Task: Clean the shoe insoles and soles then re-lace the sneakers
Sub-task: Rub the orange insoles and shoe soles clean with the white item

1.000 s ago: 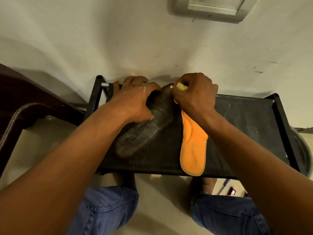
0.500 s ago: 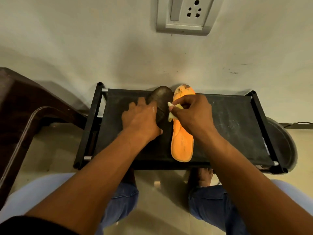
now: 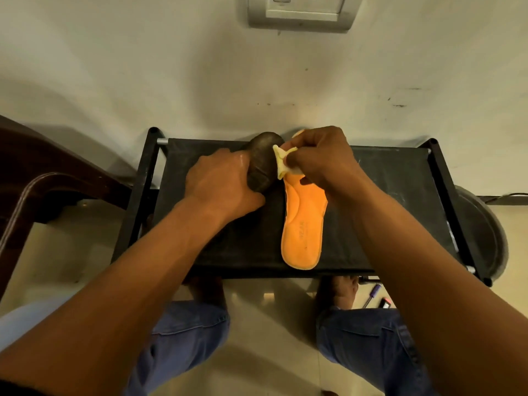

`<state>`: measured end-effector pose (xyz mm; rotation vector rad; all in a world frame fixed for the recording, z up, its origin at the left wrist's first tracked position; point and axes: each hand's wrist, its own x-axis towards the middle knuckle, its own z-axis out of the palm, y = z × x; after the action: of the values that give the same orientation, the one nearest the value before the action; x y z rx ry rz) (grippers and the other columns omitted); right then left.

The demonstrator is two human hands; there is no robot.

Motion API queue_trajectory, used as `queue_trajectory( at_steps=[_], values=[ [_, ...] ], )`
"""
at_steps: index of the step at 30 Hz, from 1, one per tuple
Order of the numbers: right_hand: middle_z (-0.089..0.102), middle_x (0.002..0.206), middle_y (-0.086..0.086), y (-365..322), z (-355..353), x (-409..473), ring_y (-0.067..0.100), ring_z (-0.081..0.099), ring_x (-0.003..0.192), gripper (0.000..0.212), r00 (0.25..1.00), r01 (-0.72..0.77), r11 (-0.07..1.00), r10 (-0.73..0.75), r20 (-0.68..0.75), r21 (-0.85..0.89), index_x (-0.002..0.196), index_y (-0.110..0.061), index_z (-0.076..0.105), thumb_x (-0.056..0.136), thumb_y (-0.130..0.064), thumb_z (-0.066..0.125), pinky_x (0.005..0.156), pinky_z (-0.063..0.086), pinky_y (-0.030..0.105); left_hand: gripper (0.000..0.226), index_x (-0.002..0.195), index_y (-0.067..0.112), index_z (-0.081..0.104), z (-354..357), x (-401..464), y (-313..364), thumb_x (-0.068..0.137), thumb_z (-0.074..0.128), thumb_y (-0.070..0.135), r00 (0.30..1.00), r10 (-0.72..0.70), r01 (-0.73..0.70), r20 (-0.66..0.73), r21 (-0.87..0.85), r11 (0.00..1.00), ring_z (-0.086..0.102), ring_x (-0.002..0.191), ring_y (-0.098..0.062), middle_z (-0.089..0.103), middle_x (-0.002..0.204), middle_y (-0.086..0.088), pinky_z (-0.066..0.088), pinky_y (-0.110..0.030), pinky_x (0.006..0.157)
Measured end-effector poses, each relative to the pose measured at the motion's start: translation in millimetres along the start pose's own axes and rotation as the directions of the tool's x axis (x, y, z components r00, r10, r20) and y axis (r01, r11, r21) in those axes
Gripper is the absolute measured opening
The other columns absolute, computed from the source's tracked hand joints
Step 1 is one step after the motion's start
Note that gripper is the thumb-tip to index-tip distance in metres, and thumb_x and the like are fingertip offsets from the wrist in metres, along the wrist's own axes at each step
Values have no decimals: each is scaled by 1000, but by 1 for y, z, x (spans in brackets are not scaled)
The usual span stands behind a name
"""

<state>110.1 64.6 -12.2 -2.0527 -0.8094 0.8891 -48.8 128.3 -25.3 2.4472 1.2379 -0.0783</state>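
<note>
Two insoles lie side by side on a low black rack (image 3: pixel 394 195). The dark insole (image 3: pixel 264 161), underside up, is on the left, and my left hand (image 3: pixel 221 181) lies over its middle and heel, holding it down. The orange insole (image 3: pixel 303 224) lies to its right, heel towards me. My right hand (image 3: pixel 323 158) pinches a small pale yellow cloth (image 3: pixel 281 164) at the toe end of the orange insole, right beside the dark one. No sneakers or laces are in view.
The rack stands against a white wall with a switch plate (image 3: pixel 300 10) above. A dark wooden chair (image 3: pixel 43 178) is at the left and a dark round basin (image 3: pixel 483 232) at the right. A pen (image 3: pixel 373 294) and a small item lie on the tiled floor by my knees.
My right hand has moved with the cloth up from the orange insole's middle to its toe end. My left hand stays on the dark insole. My head view has shifted.
</note>
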Motion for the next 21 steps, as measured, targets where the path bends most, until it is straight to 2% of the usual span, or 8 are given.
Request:
queue_trajectory(
  at_steps=[2,6,8,10,12,16,19,21],
  values=[
    [69,83,-1,-5,-1,7,16,66,77,16,1000,10,998,-11,9,61,87,-18,74,86,-3,68,54,57,24,32,98,27,68,-8,0,-5,71,77,42,1000,5,-5,12,-71,997,67,84,-23,69,90,2,56,-35,74],
    [72,84,5,-5,-2,15,15,67,73,13,994,87,982,-75,-78,167,91,-15,76,85,-7,68,55,53,24,36,109,33,75,-21,1,-17,75,75,43,996,-2,26,88,-267,963,68,98,-9,73,104,13,55,-33,91],
    [72,85,1,-3,-4,17,13,68,76,14,987,118,976,-95,-130,181,93,-16,76,85,-8,67,55,51,19,28,107,38,76,-26,3,-24,79,77,36,992,-23,69,123,-383,921,67,94,2,72,99,19,52,-25,86],
    [72,88,-1,-1,-3,17,13,68,80,16,982,142,974,-116,-151,178,94,-15,77,85,-9,66,55,48,17,21,98,41,77,-30,4,-28,83,76,27,993,-30,82,117,-466,881,67,78,6,73,83,20,50,-19,75],
    [72,91,0,-1,-1,17,14,68,82,17,980,148,974,-121,-161,171,96,-15,78,84,-9,66,55,47,17,21,86,42,76,-35,5,-30,85,74,21,997,-53,77,61,-528,846,68,70,4,73,73,19,53,-23,68],
    [70,89,-3,-3,5,15,11,66,79,17,977,172,973,-149,-155,151,97,-16,77,84,-9,67,54,46,14,28,72,39,72,-40,4,-34,86,72,15,983,-182,129,-22,-622,772,70,72,-3,71,69,21,60,-34,65],
    [71,89,-4,-3,7,14,13,68,81,17,971,210,969,-190,-146,131,97,-17,77,84,-10,68,55,47,14,20,80,27,76,-43,1,-35,87,68,10,969,-240,215,63,-698,683,72,79,-24,74,76,6,63,-50,74],
    [72,89,-3,-3,9,13,14,68,81,17,970,220,968,-203,-135,125,97,-17,77,84,-11,68,56,47,16,18,85,21,76,-43,4,-37,88,66,5,950,-282,287,133,-726,625,70,81,-24,74,85,-3,63,-45,77]
  ],
)
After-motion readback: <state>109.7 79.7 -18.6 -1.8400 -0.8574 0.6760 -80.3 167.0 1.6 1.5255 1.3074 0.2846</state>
